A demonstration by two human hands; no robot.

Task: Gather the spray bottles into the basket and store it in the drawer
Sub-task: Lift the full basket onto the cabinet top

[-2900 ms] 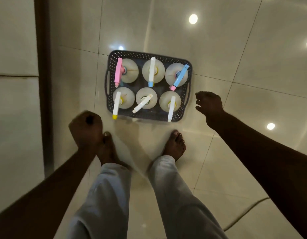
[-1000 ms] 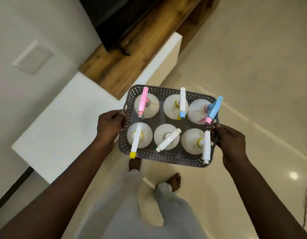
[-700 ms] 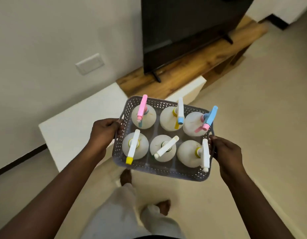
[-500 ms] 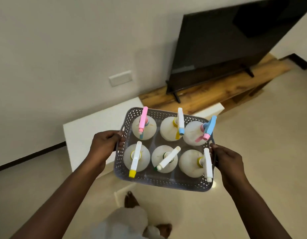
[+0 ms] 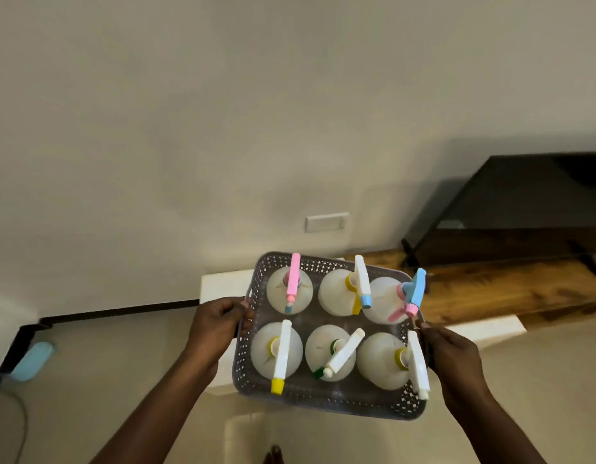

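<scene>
I hold a grey perforated basket [image 5: 326, 401] in the air in front of me. My left hand [image 5: 216, 321] grips its left handle and my right hand [image 5: 452, 358] grips its right handle. Several white spray bottles stand upright inside in two rows. One bottle has a pink sprayer [image 5: 293, 279], one a blue sprayer [image 5: 415, 289], one a yellow nozzle tip [image 5: 277, 386], one a green collar [image 5: 335, 346]. No drawer front shows clearly.
A low white cabinet [image 5: 223, 284] stands against the wall behind the basket, joined to a wooden TV bench [image 5: 511, 289] with a dark television [image 5: 524, 209]. A wall socket plate [image 5: 326, 222] sits above. A light blue object [image 5: 32, 361] and a cable lie on the floor at left.
The basket went from the floor into both my hands. My view has swung up from the floor and cabinet top to the wall, with the television shifting to the right.
</scene>
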